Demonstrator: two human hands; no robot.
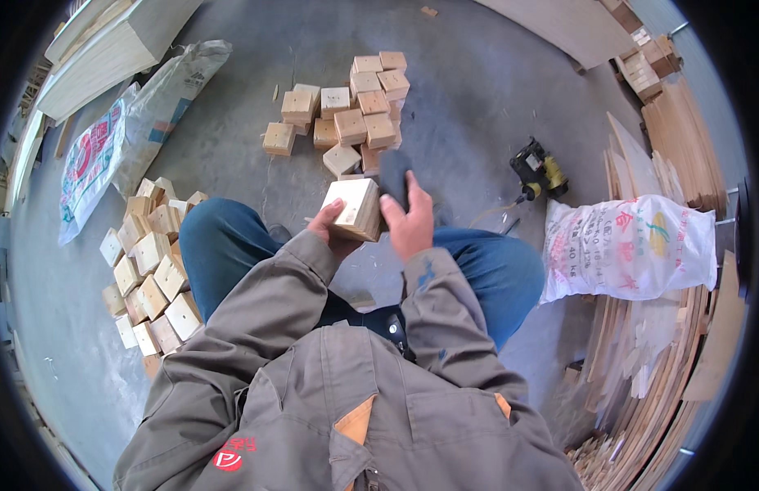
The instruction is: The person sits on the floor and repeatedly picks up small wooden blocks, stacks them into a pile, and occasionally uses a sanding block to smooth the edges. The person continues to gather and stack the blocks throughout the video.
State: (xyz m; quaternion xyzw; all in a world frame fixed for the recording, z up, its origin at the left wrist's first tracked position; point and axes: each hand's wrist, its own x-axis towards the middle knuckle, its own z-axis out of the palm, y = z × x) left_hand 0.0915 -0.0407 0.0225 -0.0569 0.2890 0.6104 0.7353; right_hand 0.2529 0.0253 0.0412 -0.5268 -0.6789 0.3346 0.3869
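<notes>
Between my knees, my left hand (327, 222) is closed around a pale wooden block (351, 201), its thumb on the near left edge of the top face. The block is squarish and seems built of stacked layers, with small marks on its top. My right hand (410, 222) grips a dark grey, oblong sanding block (393, 175) with rounded ends. It stands on edge at the wooden block's right side; whether the two touch I cannot tell. The left fingers are mostly hidden beneath the wood.
Similar wooden blocks form a pile ahead (364, 106) and another by my left knee (154, 270). A black and yellow power tool (539, 170) lies on the floor at right, near a full white sack (633, 245) on stacked boards (641, 360). Another sack (142, 131) lies far left.
</notes>
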